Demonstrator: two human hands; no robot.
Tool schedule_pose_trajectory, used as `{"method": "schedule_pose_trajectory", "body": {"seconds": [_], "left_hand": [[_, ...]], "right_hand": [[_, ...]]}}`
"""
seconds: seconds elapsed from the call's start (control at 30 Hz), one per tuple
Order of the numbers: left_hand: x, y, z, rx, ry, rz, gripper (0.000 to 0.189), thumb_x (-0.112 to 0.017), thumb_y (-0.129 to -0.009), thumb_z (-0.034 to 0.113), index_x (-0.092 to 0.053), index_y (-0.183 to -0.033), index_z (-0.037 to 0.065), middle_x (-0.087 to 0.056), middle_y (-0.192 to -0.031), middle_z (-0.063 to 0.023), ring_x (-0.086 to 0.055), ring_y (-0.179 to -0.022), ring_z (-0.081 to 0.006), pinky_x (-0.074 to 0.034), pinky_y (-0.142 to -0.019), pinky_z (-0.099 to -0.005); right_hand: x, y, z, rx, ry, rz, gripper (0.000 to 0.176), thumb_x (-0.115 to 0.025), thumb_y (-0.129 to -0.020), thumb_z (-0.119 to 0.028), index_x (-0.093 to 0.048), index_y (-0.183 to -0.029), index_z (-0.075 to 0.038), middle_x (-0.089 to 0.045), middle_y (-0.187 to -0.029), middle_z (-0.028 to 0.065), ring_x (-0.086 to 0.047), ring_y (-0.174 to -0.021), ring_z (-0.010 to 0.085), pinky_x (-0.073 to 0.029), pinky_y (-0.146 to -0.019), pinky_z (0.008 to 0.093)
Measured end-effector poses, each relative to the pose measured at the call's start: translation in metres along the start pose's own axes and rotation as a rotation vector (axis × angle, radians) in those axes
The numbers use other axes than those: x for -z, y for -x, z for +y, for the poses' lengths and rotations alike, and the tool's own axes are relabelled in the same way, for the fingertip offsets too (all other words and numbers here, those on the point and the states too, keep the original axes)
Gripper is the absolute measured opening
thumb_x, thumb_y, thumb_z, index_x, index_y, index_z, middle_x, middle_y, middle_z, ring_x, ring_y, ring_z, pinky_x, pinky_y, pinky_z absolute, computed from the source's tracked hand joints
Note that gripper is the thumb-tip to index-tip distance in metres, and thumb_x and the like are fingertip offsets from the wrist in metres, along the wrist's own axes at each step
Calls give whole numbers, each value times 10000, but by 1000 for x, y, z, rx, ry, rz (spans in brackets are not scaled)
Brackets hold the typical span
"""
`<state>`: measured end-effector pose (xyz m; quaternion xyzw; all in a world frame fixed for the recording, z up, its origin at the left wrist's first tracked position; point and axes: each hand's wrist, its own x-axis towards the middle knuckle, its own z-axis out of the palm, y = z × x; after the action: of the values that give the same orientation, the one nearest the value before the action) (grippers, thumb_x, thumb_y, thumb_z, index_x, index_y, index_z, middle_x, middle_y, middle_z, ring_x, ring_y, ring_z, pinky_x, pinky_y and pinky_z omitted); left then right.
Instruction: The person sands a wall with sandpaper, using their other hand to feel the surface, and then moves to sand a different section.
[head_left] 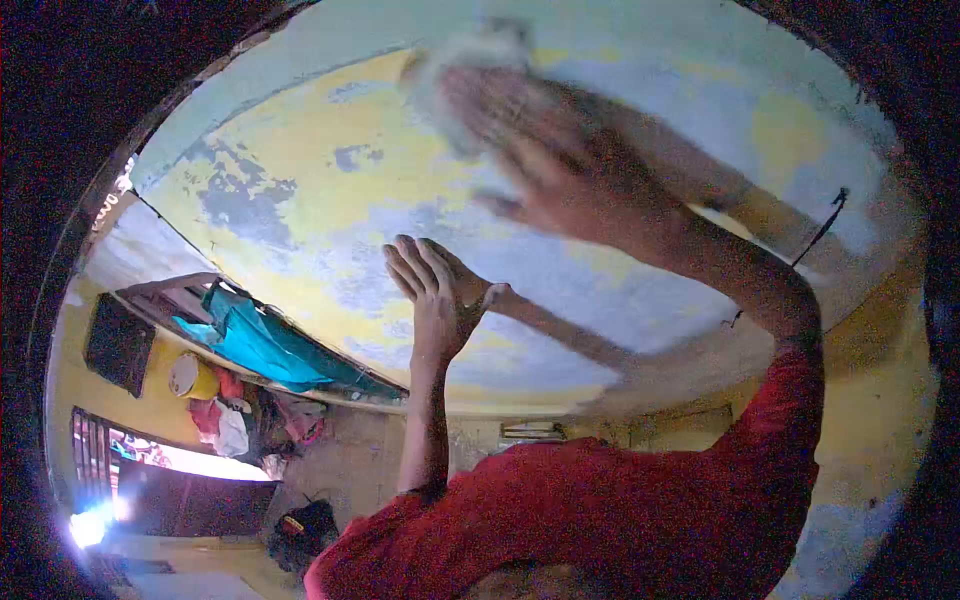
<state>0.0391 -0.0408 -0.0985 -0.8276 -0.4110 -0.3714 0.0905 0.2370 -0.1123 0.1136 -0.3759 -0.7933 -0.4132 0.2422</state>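
A wall [330, 230] with patchy yellow, pale blue and grey paint fills the upper middle of the head view. My right hand [560, 165] reaches high up on it, smeared by motion. Under its fingers is a whitish, blurred thing [455, 75], cloth-like or paper-like; its exact kind does not show. Lower and to the left, my left hand [435, 290] rests against the painted surface with fingers stretched out and nothing in them. Both arms cast shadows on the wall, and red sleeves show below.
A teal sheet [255, 345] hangs along a ledge at the left. Below it are a yellow bucket [200, 378], a dark panel [120, 343] and hanging clothes [232, 430]. A bright light [90, 527] glares at the lower left. A dark wire [822, 228] sticks out at the right.
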Motion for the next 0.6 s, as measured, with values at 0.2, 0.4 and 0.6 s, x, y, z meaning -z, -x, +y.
{"method": "schedule_pose_trajectory", "body": {"seconds": [0.2,0.4,0.6], "left_hand": [[-1,-1,0,1,38,33,1227,-664,-772,671,-76,-1462,-156,50,-1517,-423,89,-1417,-575,3,-1150,-635],[1,4,5,39,148,102,1248,-747,-740,600,0,-1516,-31,101,-1535,-381,87,-1431,-547,-54,-1153,-635],[-16,15,-5,57,264,260,1331,-804,-691,570,52,-1519,-23,143,-1508,-416,91,-1420,-569,-81,-1143,-649]], "right_hand": [[2,0,-4,117,67,-74,738,-714,-816,-337,-443,-1418,-7,-447,-1476,140,-446,-1349,293,-345,-1142,404],[-7,1,-12,51,48,-20,749,-698,-813,-311,-420,-1415,37,-434,-1484,137,-435,-1358,251,-312,-1169,379],[-22,18,-20,115,-69,-186,758,-704,-799,-330,-434,-1409,28,-442,-1480,115,-410,-1379,228,-288,-1185,383]]}}
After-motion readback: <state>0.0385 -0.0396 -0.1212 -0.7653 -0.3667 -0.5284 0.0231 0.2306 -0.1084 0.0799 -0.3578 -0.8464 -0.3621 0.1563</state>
